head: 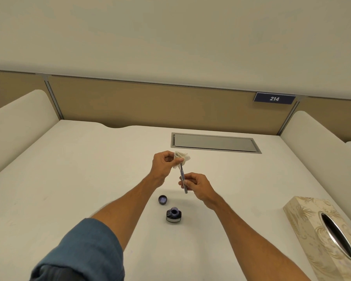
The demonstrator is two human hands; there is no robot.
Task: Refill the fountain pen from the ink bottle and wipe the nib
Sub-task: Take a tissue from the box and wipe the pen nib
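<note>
My right hand (197, 186) grips the lower end of a slim grey fountain pen (182, 176), which points up and away from me. My left hand (164, 163) pinches a folded white tissue (183, 158) around the pen's upper tip, so the nib is hidden inside the tissue. Both hands hover above the white desk (89, 179). Nearer to me the small dark ink bottle (173, 214) stands open on the desk, blue ink visible in its mouth. Its round dark cap (162, 199) lies upside down just to the left and beyond the bottle.
A patterned cream tissue box (324, 236) with an oval silver-rimmed opening sits at the right front. A grey metal cable hatch (214, 142) is set into the desk behind my hands. White side dividers flank the desk; a tan back panel carries a "214" sign (274, 98).
</note>
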